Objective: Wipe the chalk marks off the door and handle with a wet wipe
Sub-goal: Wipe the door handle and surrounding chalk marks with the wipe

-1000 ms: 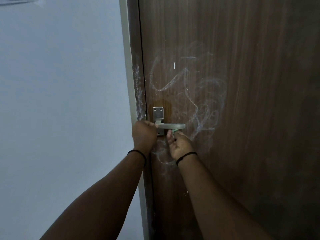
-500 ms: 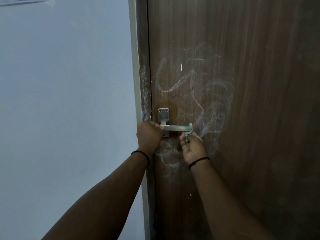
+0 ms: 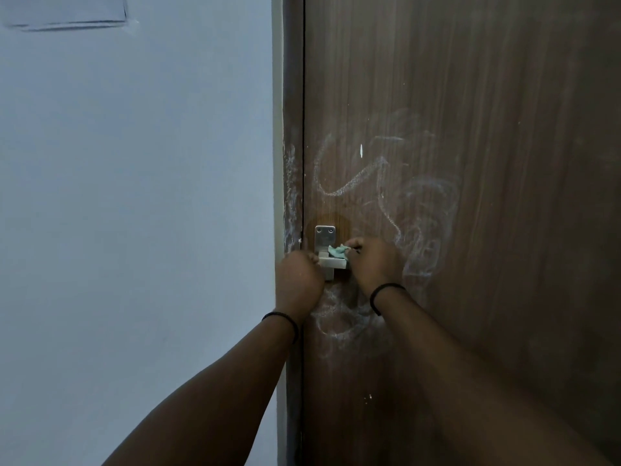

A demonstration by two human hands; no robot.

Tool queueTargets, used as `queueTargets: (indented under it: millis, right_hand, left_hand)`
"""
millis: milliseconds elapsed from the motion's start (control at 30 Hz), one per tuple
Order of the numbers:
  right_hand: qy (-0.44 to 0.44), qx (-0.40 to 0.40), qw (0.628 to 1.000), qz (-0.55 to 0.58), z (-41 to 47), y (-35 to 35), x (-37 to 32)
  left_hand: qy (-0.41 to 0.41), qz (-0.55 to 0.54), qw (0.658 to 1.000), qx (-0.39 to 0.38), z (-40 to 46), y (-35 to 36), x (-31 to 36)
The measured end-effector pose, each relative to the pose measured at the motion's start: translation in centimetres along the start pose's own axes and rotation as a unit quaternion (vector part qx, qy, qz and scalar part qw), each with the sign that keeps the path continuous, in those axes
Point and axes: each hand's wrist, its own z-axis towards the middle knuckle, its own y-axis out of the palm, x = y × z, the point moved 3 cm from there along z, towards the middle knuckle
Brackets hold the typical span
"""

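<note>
While both hands' grip is curled, right hand pinching wipe, chalk streaks brown door.

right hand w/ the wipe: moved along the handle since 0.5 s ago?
Yes. The right hand with the wet wipe has gone from the handle's free end toward the mounting plate, and now lies over the lever.

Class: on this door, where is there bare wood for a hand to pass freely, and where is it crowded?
Free: the door above the chalk marks, and the strip to their right. Crowded: around the handle, where the left hand and the right hand with the wipe meet, chalk looping below.
</note>
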Motion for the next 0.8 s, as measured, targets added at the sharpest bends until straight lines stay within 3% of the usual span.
queueTargets:
  millis: [167, 300, 467, 567, 667, 800]
  right_hand:
    - [0.061, -0.051, 0.997, 0.013, 2.2, 1.6, -0.8]
    - [0.054, 0.029, 0.993, 0.102, 2.6, 2.1, -1.4]
    - [-0.086, 0.107, 0.984, 0.110, 4.1, 2.4, -4.3]
    - [-0.211, 0.022, 0.977, 0.008, 4.3, 4.1, -6.4]
    - [-0.304, -0.046, 0.945, -0.109, 3.9, 5.4, -6.4]
    - [-0.291, 0.005, 0.952, -0.090, 4.0, 4.4, -5.3]
  left_hand:
    - [0.001, -0.038, 0.999, 0.014, 0.1, 0.3, -0.4]
    - [0.000, -0.066, 0.998, 0.010, 0.5, 0.6, -0.7]
    - [0.060, -0.091, 0.994, 0.022, 0.3, 0.8, -0.2]
    - [0.042, -0.123, 0.991, 0.026, 0.2, 0.8, -0.2]
    - [0.009, -0.135, 0.991, 0.018, 0.0, 0.9, -1.2]
    - [0.006, -0.162, 0.987, 0.022, -0.2, 0.8, -1.8]
